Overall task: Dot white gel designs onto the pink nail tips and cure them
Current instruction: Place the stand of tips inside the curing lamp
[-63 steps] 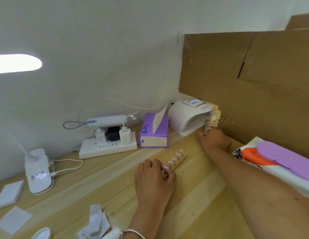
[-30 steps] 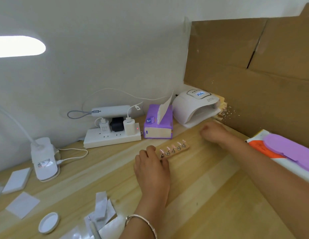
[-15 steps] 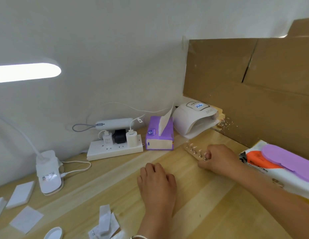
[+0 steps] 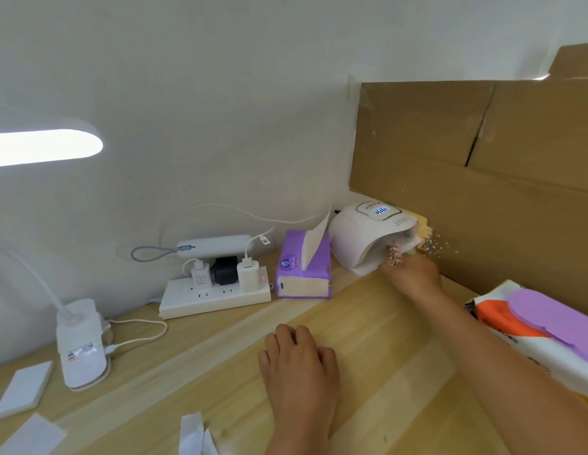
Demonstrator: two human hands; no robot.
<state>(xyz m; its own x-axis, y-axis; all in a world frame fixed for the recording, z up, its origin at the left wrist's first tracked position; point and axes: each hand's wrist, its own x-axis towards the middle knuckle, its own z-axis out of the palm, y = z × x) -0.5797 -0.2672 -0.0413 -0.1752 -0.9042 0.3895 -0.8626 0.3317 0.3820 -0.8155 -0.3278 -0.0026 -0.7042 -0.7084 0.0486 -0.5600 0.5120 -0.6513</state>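
— Whereabouts of the strip of pink nail tips (image 4: 395, 254)?
— At the mouth of the white curing lamp (image 4: 361, 238), far right corner of the bench (image 4: 368, 339). Blurred, so impossible to count the tips.

— Held how?
— Pinched at the near end by the right hand (image 4: 414, 274), grip closed on the strip, forearm stretched across the bench from the lower right.

— And the left hand (image 4: 299, 366)?
— Resting palm down on the bare wood, well apart from the lamp. Fingers loosely bent, grip holding nothing.

— The lamp itself?
— Lit blue digits on top, opening turned toward the right hand. Backed against brown cardboard (image 4: 483, 165) standing along the right side, with pale specks on the board just beside the opening.

— Anything crowding the reach?
— Just left of the lamp, a purple tissue box (image 4: 302, 267), one sheet sticking up and overlapping the lamp's left edge in this view. Right of the forearm, a wipes pack (image 4: 502, 320) with a purple lid (image 4: 555, 323), near the arm but apart from it.

— Farther out?
— Against the wall, a white power strip (image 4: 214, 297) carrying three plugs and a red light, with a white power bank (image 4: 214, 246) lying across the tops of the plugs. Far left, the base of a desk light (image 4: 81, 346), its glowing head (image 4: 40, 147) above. At the near left edge, white pads (image 4: 23, 385) and paper scraps (image 4: 194, 435).
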